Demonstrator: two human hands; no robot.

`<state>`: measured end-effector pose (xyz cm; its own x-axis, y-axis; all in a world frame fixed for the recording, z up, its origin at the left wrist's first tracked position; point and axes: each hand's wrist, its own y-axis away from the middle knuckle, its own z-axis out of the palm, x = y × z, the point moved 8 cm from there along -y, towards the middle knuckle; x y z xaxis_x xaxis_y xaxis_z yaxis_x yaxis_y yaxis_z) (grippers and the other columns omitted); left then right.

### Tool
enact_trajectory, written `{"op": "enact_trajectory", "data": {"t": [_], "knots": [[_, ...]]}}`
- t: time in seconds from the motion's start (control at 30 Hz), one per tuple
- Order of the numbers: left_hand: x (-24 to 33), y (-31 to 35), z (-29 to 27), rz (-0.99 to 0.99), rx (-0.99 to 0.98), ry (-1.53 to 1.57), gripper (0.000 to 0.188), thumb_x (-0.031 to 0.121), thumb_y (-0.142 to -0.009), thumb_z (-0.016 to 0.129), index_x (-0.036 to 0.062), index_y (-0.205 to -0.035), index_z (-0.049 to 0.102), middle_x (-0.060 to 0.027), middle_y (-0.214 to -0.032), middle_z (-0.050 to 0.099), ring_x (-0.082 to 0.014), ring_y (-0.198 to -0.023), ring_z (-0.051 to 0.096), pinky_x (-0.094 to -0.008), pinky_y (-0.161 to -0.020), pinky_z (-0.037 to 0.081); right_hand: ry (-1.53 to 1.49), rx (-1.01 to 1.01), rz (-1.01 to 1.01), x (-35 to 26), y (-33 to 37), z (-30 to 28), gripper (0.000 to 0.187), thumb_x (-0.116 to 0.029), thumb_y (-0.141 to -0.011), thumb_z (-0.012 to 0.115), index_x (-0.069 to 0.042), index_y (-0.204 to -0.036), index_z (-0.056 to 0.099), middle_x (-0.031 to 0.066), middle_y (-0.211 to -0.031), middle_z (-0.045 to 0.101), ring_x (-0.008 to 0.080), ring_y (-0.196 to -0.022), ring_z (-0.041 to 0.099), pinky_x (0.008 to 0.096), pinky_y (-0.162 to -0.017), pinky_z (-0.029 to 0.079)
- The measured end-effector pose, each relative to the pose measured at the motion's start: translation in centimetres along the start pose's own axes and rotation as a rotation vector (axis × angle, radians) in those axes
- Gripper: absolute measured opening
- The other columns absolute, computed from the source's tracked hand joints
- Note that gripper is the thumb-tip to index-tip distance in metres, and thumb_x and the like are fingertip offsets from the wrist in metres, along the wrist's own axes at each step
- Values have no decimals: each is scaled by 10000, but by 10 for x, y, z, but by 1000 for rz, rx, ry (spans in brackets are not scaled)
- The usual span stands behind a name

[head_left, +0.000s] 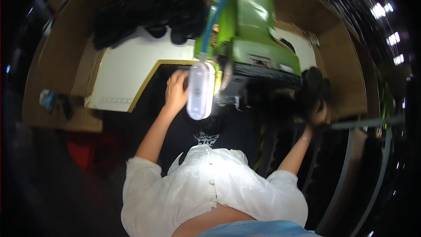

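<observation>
A green machine [256, 22] with a black lower part stands in front of me, probably a sewing machine. My left hand [176, 91] is just left of the white oval lamp [200, 91], over a dark surface. Its fingers are loosely bent and a little apart; the lamp partly hides them, and I see nothing held. At the machine's right side, my right hand [319, 113] is curled and blurred against dark, rounded black pieces [314, 81]. What it grips is too dark to make out.
Black, soft-looking pieces [151, 11] are heaped on the white tabletop [131, 68] at the back left. Cardboard walls [61, 61] surround the table. A blue hose [219, 6] runs down to the lamp. Grey metal bars [346, 166] stand at the right, and a red object [87, 151] is low on the left.
</observation>
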<state>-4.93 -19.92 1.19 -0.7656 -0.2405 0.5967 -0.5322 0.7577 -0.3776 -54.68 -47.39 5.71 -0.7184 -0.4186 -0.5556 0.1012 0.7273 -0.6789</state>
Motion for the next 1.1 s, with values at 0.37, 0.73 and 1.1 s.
{"op": "enact_trajectory", "data": {"t": [0.37, 0.73, 1.1], "knots": [[-24, -189, -8, 132, 28, -538, 737, 76, -628, 689, 96, -1304, 397, -178, -1354, 344, -388, -1283, 278, -545, -1026, 240, -24, -47, -52, -52, 35, -3, 240, -115, -841, 612, 16, -1042, 604, 157, -1139, 572, 300, -1084, 526, 386, -944, 384], [-30, -197, 45, -102, 76, -463, 942, 57, -629, 717, 164, -1412, 203, -212, -1424, 200, -389, -1301, 251, -533, -1004, 291, -94, -169, 12, -59, 46, 13, 232, -70, -833, 596, -3, -1055, 600, 143, -1192, 531, 292, -1105, 510, 379, -951, 380], [-30, -215, 53, 91, 235, -650, 724, 74, -675, 665, 193, -1331, 384, -184, -1326, 349, -351, -1212, 345, -514, -926, 378, -83, -354, -25, -62, 66, 48, 212, -94, -835, 597, -13, -1030, 616, 143, -1181, 541, 286, -1060, 529, 354, -879, 422]]}}
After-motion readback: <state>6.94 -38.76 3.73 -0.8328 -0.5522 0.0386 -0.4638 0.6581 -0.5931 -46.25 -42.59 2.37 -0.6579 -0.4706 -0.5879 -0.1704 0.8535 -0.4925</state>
